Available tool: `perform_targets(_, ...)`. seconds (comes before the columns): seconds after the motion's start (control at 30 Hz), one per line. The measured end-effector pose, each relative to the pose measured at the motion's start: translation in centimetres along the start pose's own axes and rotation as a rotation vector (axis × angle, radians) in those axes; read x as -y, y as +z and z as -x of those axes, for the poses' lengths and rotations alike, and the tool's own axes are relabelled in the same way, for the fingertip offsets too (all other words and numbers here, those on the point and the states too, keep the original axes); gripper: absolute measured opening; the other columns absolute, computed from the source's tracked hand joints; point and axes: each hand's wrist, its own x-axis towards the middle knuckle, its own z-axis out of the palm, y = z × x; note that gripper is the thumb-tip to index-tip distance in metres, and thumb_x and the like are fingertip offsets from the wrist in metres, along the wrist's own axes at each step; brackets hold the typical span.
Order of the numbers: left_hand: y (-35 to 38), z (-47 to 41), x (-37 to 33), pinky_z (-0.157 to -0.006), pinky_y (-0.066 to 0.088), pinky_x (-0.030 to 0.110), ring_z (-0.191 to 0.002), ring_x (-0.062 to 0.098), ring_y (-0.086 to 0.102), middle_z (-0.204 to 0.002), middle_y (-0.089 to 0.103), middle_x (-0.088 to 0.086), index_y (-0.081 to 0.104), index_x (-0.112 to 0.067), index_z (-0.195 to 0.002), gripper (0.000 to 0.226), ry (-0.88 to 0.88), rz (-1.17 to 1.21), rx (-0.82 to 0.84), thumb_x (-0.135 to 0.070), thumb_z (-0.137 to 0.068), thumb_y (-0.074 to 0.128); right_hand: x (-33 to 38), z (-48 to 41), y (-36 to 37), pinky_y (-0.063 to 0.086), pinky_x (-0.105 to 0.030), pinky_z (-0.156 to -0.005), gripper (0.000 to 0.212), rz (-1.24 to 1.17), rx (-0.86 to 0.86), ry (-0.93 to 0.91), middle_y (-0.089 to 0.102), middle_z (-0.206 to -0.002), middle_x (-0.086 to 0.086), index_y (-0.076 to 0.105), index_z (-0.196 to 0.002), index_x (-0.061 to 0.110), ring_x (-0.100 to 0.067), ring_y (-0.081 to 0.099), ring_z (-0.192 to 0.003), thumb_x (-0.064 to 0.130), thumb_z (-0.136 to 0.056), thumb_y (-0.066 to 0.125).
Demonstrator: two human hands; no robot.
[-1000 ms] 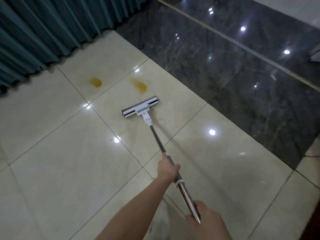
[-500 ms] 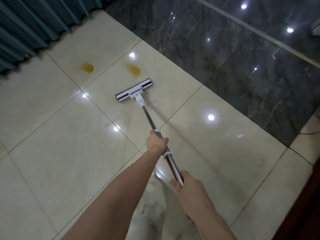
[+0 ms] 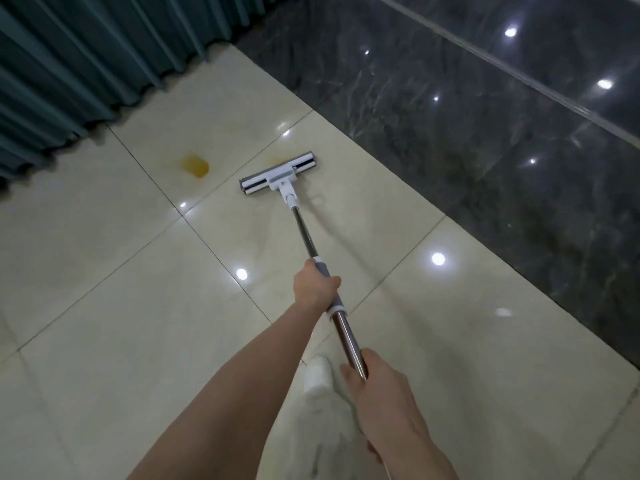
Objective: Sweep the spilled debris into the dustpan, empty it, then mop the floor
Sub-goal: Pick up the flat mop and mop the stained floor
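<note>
Steel-poled flat white mop [image 3: 278,177] rests at twelve o'clock on the cream tile floor [image 3: 104,306], with an amber stain [image 3: 195,166] at eleven. Left grip [image 3: 313,289] wraps its grey sleeve [image 3: 338,304], and right grip [image 3: 377,386] clasps bare pole. The mop seems light and stiff, the steel likely slippery.

I read the mop pole [image 3: 304,233] as polished metal, mirror-shiny. The grey sleeve [image 3: 337,303] on it looks matt; rubber or plastic, I can't tell. Mop head [image 3: 282,174]: smooth white plastic. Floor tiles [image 3: 138,306]: cream, high gloss, lamps reflecting. Dark slab [image 3: 450,133] beside them: veined stone look, equally glossy. Curtain [image 3: 69,64]: teal cloth, matt, pleated.
</note>
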Motion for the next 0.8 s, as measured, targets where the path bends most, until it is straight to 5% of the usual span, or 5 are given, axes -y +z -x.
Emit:
perform_targets(0.23, -7.2, -13.1, -5.1, -0.074, 0.055, 0.035, -0.085, 0.026, 0.058, -0.106, 0.061, 0.011, 0.055, -0.010, -0.117, 0.043, 0.018, -0.012, -0.012, -0.022, -0.079, 0.068, 12.0, -9.6, 1.0, 0.041, -0.030, -0.059, 0.023, 0.000, -0.020, -0.053, 0.054, -0.077, 0.001, 0.047, -0.088, 0.020, -0.020, 0.053, -0.068, 0.041, -0.097, 0.046)
perform_targets(0.4, -10.0, -18.1, -7.5, -0.061, 0.058, 0.036, -0.092, 0.030, 0.064, -0.111, 0.060, 0.014, 0.053, -0.010, -0.120, 0.046, -0.014, 0.040, 0.018, -0.019, -0.079, 0.070, 16.7, -14.1, 1.6, 0.057, -0.038, -0.069, 0.024, -0.037, -0.026, -0.074, 0.055, -0.078, -0.001, 0.046, -0.085, 0.020, -0.026, 0.060, -0.069, 0.042, -0.097, 0.047)
perform_targets(0.63, -8.5, -15.2, -7.7, -0.067, 0.060, 0.048, -0.094, 0.036, 0.064, -0.115, 0.055, 0.017, 0.045, -0.009, -0.128, 0.054, -0.070, 0.034, 0.059, -0.016, -0.080, 0.068, 14.1, -12.4, 0.7, 0.059, -0.046, -0.069, 0.022, -0.006, -0.037, -0.070, 0.057, -0.079, -0.003, 0.051, -0.092, 0.021, -0.031, 0.065, -0.075, 0.042, -0.095, 0.047)
perform_targets(0.8, -6.0, -10.0, -7.6, -0.067, 0.060, 0.047, -0.094, 0.035, 0.064, -0.116, 0.055, 0.017, 0.044, -0.009, -0.128, 0.054, -0.085, 0.041, 0.078, -0.015, -0.080, 0.068, 9.5, -9.2, -1.4, 0.059, -0.041, -0.066, 0.021, -0.005, -0.043, -0.082, 0.056, -0.076, -0.001, 0.050, -0.088, 0.022, -0.024, 0.056, -0.060, 0.043, -0.095, 0.048)
